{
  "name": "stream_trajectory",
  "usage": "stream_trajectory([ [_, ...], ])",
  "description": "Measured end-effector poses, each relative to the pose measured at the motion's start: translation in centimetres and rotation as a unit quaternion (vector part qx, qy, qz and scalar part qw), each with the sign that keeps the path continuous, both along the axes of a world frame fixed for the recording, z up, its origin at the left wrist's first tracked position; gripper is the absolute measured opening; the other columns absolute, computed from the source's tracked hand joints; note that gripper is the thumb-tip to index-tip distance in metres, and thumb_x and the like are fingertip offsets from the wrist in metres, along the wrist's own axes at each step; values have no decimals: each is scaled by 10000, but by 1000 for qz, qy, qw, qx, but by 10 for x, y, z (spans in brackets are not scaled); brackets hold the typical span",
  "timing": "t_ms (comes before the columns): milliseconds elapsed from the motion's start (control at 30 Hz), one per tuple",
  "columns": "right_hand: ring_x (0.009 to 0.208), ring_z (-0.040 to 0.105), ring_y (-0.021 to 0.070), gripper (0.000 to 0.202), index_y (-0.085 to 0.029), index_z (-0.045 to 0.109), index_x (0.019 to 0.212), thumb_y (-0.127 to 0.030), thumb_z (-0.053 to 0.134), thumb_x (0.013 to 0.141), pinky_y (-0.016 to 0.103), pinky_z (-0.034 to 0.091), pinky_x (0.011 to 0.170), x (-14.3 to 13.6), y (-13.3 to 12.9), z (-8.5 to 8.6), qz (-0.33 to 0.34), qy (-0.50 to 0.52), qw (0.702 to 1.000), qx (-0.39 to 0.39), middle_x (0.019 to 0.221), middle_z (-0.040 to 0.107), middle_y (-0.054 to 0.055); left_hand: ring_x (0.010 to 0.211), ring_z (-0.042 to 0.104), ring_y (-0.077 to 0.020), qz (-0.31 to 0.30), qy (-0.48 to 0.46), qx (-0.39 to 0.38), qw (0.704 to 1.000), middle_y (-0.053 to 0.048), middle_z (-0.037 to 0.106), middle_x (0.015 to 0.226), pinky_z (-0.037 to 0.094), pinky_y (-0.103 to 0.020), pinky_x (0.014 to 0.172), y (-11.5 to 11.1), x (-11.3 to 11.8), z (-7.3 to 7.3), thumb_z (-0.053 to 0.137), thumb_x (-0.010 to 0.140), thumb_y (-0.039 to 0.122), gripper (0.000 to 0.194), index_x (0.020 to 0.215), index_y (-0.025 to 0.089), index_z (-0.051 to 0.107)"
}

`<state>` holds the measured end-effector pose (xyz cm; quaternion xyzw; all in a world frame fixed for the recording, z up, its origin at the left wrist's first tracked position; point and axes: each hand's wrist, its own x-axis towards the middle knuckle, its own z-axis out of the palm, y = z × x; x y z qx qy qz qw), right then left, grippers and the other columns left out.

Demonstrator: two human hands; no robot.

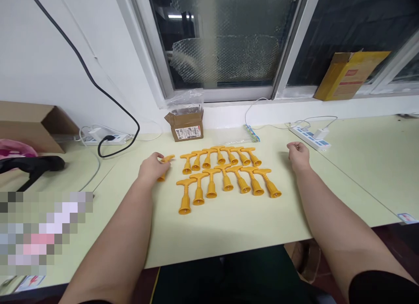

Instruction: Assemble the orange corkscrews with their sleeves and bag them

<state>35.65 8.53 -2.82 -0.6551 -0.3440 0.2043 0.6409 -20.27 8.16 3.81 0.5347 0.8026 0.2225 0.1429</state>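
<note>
Two curved rows of yellow T-handled corkscrews lie on the pale table, each with a flared bell end facing the table's front edge. Several make up the back row (219, 156), and several more the front row (227, 180). Left of the rows, my left hand (150, 169) has its fingers closed around another yellow corkscrew (168, 158); its middle is hidden by the fingers. My right hand (299, 156) rests to the right of the rows with fingers curled in. Nothing shows in it, and it touches none of the corkscrews.
Behind the rows stand a small cardboard box (188, 127) and a clear plastic bag (225, 136). Power strips lie at the back left (118, 140) and back right (309, 137). A black cable (88, 72) hangs at left, near a larger carton (26, 120). A yellow carton (350, 77) leans on the window.
</note>
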Motion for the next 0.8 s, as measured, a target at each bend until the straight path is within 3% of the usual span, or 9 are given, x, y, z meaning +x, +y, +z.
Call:
stream_trajectory([
  [67, 490, 386, 101, 137, -197, 603, 868, -264, 645, 756, 246, 306, 461, -7, -4, 11, -15, 2, 999, 34, 591, 430, -71, 881, 719, -288, 43, -137, 83, 986, -71, 732, 946, 549, -368, 709, -2, 3, 10, 768, 672, 297, 489, 1119, 239, 579],
  [100, 498, 393, 100, 134, -197, 602, 868, -261, 644, 759, 241, 313, 466, -13, -5, 18, -19, 3, 998, 53, 593, 430, -71, 845, 723, -264, 45, -228, 124, 965, -62, 719, 944, 556, -353, 691, -5, 8, 17, 738, 690, 269, 537, 1192, 237, 551],
  [200, 503, 390, 92, 128, -203, 595, 858, -268, 655, 766, 223, 316, 463, -44, -12, 43, 15, 12, 995, 102, 592, 425, -75, 762, 727, -194, -53, -476, 179, 859, -13, 679, 906, 583, -324, 702, -19, 43, 37, 677, 727, 208, 589, 1285, 252, 494],
  [300, 545, 474, 100, 158, -203, 623, 845, -323, 699, 777, 226, 403, 496, -94, -25, 66, 164, -12, 981, 100, 650, 533, -38, 779, 730, -167, -175, -548, 176, 799, 11, 657, 919, 611, -336, 761, -39, 95, 46, 752, 722, 218, 551, 1218, 253, 514],
  [433, 782, 644, 159, 283, -211, 680, 954, -483, 673, 874, 287, 554, 678, -160, -48, 80, 441, -31, 895, 54, 883, 678, 36, 842, 733, -160, -278, -559, 188, 758, 29, 653, 917, 619, -356, 817, -57, 149, 29, 827, 748, 326, 566, 1170, 272, 454],
  [533, 872, 673, 180, 342, -243, 675, 1078, -545, 616, 928, 322, 578, 744, -186, -63, 75, 515, -20, 857, 11, 986, 694, 36, 825, 719, -160, -306, -521, 218, 767, 20, 673, 889, 601, -348, 809, -63, 160, 8, 817, 784, 411, 534, 1098, 255, 415],
  [600, 793, 670, 168, 322, -248, 654, 1073, -537, 629, 931, 328, 578, 722, -192, -71, 70, 541, -13, 841, -14, 908, 675, 13, 714, 660, -139, -319, -432, 234, 810, 43, 630, 778, 556, -300, 728, -66, 153, 0, 806, 800, 436, 482, 1058, 244, 448],
  [700, 664, 650, 156, 328, -238, 622, 1027, -535, 680, 902, 319, 566, 636, -192, -79, 65, 566, 8, 823, -49, 777, 628, -18, 570, 481, -116, -339, -240, 255, 873, 78, 455, 612, 428, -267, 609, -69, 137, -1, 805, 801, 445, 365, 903, 225, 532],
  [800, 605, 639, 158, 371, -232, 602, 1005, -557, 716, 867, 307, 548, 563, -189, -82, 64, 558, 50, 825, -76, 726, 606, -29, 648, 480, -145, -368, -122, 299, 872, 36, 471, 666, 407, -293, 643, -70, 127, 7, 773, 831, 454, 342, 774, 212, 538],
])
